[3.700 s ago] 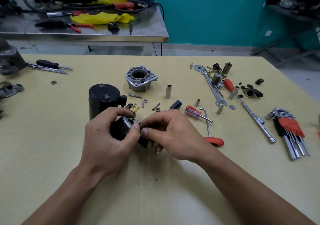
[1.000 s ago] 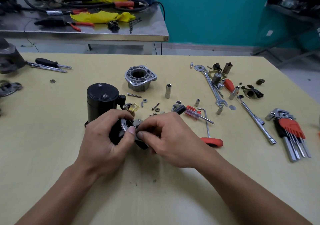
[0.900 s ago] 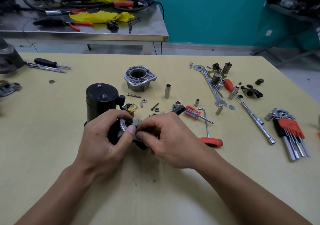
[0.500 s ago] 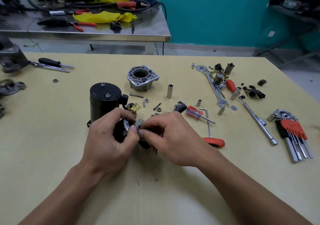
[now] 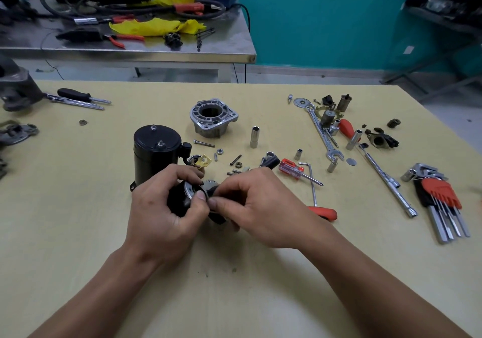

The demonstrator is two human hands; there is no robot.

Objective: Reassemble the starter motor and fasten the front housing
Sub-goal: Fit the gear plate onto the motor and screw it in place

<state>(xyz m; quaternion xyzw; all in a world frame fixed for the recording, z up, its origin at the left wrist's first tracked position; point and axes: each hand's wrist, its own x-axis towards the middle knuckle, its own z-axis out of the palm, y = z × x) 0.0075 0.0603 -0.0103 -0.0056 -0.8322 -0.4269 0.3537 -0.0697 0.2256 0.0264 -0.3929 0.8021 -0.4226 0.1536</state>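
Gripping a black round motor part with a silver rim (image 5: pixel 177 203), the left hand (image 5: pixel 161 217) curls around it near the middle of the pale yellow surface (image 5: pixel 234 285), while the right hand (image 5: pixel 263 207) pinches at the small grey toothed gear (image 5: pixel 208 183) on its end. Just behind the hands, the black cylindrical motor body (image 5: pixel 154 152) stands upright. The silver cast-metal front housing (image 5: pixel 212 118) sits farther back, apart from both.

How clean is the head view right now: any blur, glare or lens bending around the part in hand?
Head view: sharp and evenly lit at centre, where the left hand and right hand hold the black part, half hidden by fingers; faint shadows on the table; glare along the steel bench edge; corners soft and bowed by the wide lens.
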